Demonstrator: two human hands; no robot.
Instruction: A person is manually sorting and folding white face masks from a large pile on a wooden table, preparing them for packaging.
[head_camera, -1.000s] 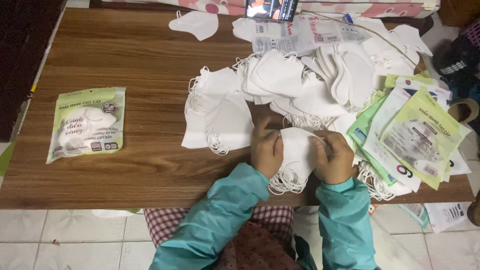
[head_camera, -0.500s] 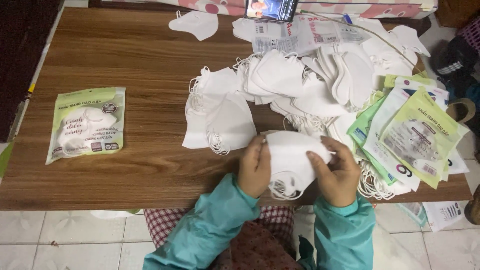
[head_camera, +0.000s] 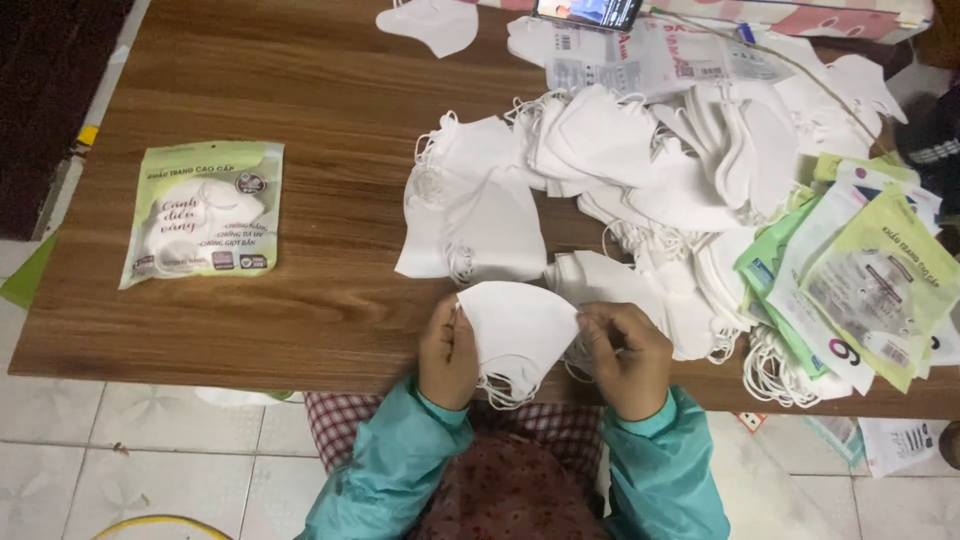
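Lifted: soft folded white mask (head_camera: 515, 325).

White folded face mask (head_camera: 515, 325) up at the near table edge, flat and fan-shaped, its pointed fold aimed toward the heap of masks, rounded edge toward the person. Thin white ear loops dangle in a tangle below it, over the table's edge. It's pinched at both sides, left corner and right corner, lifted slightly off the wood
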